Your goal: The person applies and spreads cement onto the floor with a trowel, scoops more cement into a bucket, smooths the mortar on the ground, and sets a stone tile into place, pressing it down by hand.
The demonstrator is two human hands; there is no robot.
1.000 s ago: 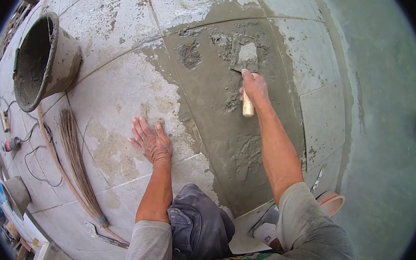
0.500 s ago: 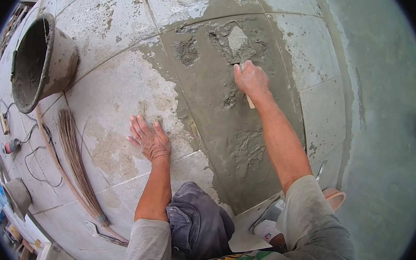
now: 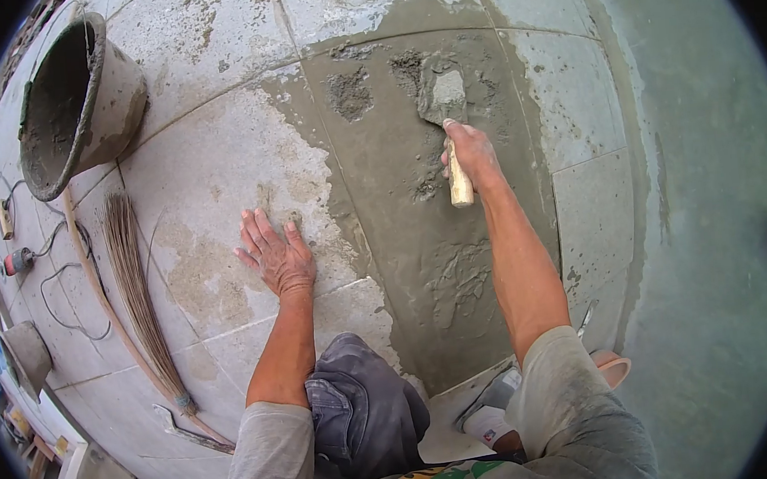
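Trowel (image 3: 443, 109) at far part of wet mortar patch (image 3: 392, 239); right hand (image 3: 470, 153) gripping, left hand (image 3: 280, 258) spread on tile.
Right hand is wrapped around the pale wooden handle (image 3: 460, 184), over the mortar patch; the grey-smeared blade (image 3: 449, 88) lies against the patch's rough far part, with a paler area on its top face. Left hand is palm down, fingers apart, on the tiled floor (image 3: 224, 153) just left of the patch. Pitted mortar shows near the patch's far left corner. Also left of the patch: a stick broom (image 3: 134, 277), lying beyond the left hand, and, farther forward, a mortar-coated bucket (image 3: 123, 102). Right of the patch's near end, an orange-pink container (image 3: 612, 367) is partly hidden by the sleeve (image 3: 557, 388).
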